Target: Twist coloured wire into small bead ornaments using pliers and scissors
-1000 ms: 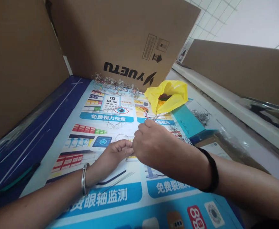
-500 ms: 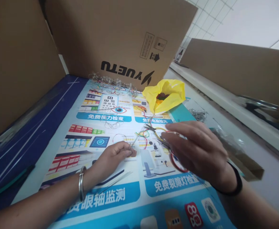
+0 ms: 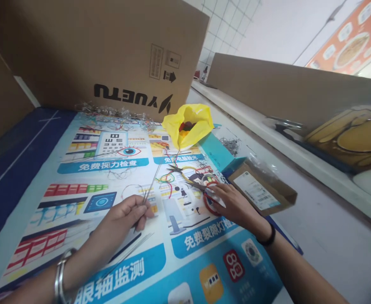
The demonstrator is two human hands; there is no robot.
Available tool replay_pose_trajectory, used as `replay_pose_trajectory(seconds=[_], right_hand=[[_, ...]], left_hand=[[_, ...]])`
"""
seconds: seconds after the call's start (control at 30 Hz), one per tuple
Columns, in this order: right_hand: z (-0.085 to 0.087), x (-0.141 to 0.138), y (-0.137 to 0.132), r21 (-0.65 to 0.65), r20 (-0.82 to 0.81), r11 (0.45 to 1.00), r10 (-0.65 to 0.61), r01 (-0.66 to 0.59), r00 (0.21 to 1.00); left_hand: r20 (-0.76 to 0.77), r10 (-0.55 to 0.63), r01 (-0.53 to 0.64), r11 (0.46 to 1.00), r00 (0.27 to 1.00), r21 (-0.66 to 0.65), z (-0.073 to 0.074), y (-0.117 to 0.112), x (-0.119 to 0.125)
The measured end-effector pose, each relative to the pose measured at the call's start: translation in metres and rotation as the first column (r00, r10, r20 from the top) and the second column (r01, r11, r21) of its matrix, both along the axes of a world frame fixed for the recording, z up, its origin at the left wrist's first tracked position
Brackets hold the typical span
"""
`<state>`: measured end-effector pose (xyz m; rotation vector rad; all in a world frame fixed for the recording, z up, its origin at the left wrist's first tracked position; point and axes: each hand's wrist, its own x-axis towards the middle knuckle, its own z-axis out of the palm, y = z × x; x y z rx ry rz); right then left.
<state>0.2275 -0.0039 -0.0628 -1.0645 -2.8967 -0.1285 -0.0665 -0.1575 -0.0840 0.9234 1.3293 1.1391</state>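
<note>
My left hand is closed in a pinch on a few thin metal wires that stick up and away from it over the printed poster. A silver bangle is on that wrist. My right hand, with a black band on its wrist, rests with bent fingers on the red handles of a pair of scissors lying on the poster. The blades point left, towards loose coloured wire loops. More thin wires lie flat just below my left hand.
A yellow plastic bag with coloured bits stands open behind the scissors. A large cardboard box closes off the back, with tangled wire scraps at its foot. A teal box and a small labelled carton lie to the right.
My right hand has left my left hand, moved right and come down onto the scissors' handles. My left hand still pinches the wires. The camera has turned to the right.
</note>
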Motion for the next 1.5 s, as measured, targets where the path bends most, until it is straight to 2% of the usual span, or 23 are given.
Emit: replay_pose_trajectory(seconds=[0.1, 0.2, 0.3, 0.43, 0.6, 0.7, 0.83, 0.93, 1.0, 1.07, 1.13, 1.33, 1.5], right_hand=[[-0.008, -0.004, 0.006, 0.023, 0.059, 0.999, -0.028, 0.026, 0.998], [-0.010, -0.010, 0.008, 0.050, 0.124, 0.997, -0.066, 0.060, 0.990], [-0.005, -0.015, 0.007, 0.113, 0.155, 0.988, -0.118, 0.101, 0.981], [0.007, -0.019, 0.010, 0.179, 0.116, 0.975, -0.154, 0.132, 0.981], [0.020, -0.020, 0.014, 0.059, 0.124, 0.992, -0.117, 0.111, 0.985], [0.023, -0.020, 0.014, 0.007, 0.113, 0.993, -0.120, 0.120, 0.986], [0.030, -0.025, 0.014, -0.058, 0.005, 0.992, -0.111, 0.111, 0.994], [0.041, -0.034, 0.010, -0.207, -0.094, 0.975, -0.104, 0.083, 0.990], [0.050, -0.042, 0.004, -0.375, -0.154, 0.927, -0.080, 0.017, 0.985], [0.057, -0.051, -0.006, -0.554, -0.192, 0.828, -0.022, -0.090, 0.981], [0.060, -0.059, -0.018, -0.665, -0.195, 0.734, 0.009, -0.139, 0.981], [0.053, -0.091, -0.045, -0.803, -0.105, 0.578, 0.107, -0.148, 0.989], [0.047, -0.108, -0.045, -0.830, -0.196, 0.497, 0.165, -0.253, 0.967]], left_hand=[[0.044, -0.006, 0.006, 1.000, 0.999, -0.001, -0.004, -0.001, 0.000], [0.038, -0.021, 0.022, 1.000, 0.999, -0.013, -0.004, -0.002, 0.000], [0.044, -0.021, 0.021, 1.000, 0.999, -0.006, -0.003, -0.001, 0.000], [0.074, -0.006, 0.006, 1.000, 0.997, 0.009, 0.001, 0.000, 0.002], [0.183, 0.040, -0.035, 0.999, 0.982, -0.033, 0.010, 0.000, 0.007], [0.203, 0.031, -0.017, 0.997, 0.979, -0.071, 0.010, -0.001, 0.008], [0.179, -0.023, 0.041, 0.994, 0.984, -0.099, 0.004, -0.001, 0.007], [0.158, -0.044, 0.061, 0.993, 0.986, -0.105, 0.002, 0.000, 0.005], [0.172, -0.030, 0.049, 0.993, 0.985, -0.109, 0.001, 0.000, 0.005], [0.202, -0.004, 0.026, 0.994, 0.979, -0.107, 0.001, 0.000, 0.006], [0.232, 0.008, 0.017, 0.995, 0.973, -0.102, 0.001, 0.000, 0.006], [0.249, 0.006, 0.018, 0.995, 0.968, -0.093, 0.000, 0.000, 0.008], [0.268, -0.015, 0.037, 0.996, 0.963, -0.076, 0.001, -0.001, 0.009]])
